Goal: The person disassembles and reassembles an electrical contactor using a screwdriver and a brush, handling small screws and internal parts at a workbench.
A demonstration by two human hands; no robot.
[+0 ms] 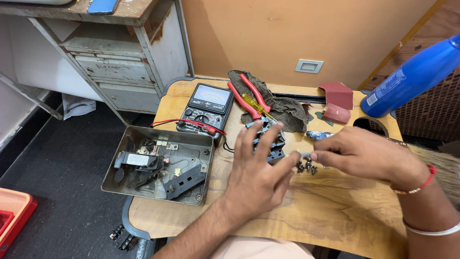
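The right hand (357, 152) pinches a small screw (304, 155), its long axis running left-right, above the loose screws (306, 167) on the tabletop (335, 206). The left hand (256, 175) is open, fingers spread over the black switch block (269, 139) right of the metal box (160, 164).

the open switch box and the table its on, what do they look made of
The switch box looks like sheet metal: dull grey, thin folded walls, scuffed and stained inside. The table looks like wood or wood-grain laminate: tan with dark streaks and a rounded edge; which one, I cannot tell. The left hand and right hand meet over small screws.
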